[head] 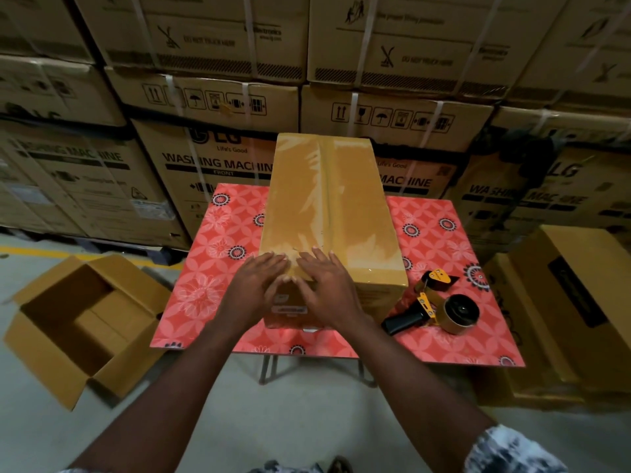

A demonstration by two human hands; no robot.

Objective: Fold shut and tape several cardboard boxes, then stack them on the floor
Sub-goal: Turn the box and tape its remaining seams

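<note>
Two hands, both working. Left hand [254, 285] and right hand [327, 285] lie side by side, fingers straight and spread, palms down on the near edge of the cardboard box [327, 206]. Neither grips anything; both press flat where the top meets the near end. Fingertips of the two hands are close together and thumbs angle inward over the end face.

One box under the hands. It is closed, lying lengthwise away from the person, with glossy brown tape over the top along the centre seam. A small label shows on the near end, partly hidden by the hands.

The box sits on one small table [211, 268] with a red floral cover, toward its middle.

One tape dispenser [433, 308], yellow frame and black handle with one brown roll loaded, lies on the table just right of the box, not touching either hand.

On the floor [300, 414] to the left: one open box [41, 343], flaps out, with one smaller carton lying inside. To the right of the table: closed boxes [573, 285], at least two, one seemingly on the other; the exact count is unclear at the frame edge.

Behind the table stand stacked washing-machine cartons [218, 172] in several tiers, strapped with white bands. They run past the frame, so no full count.

One patterned sleeve [512, 448] shows on the right arm.
</note>
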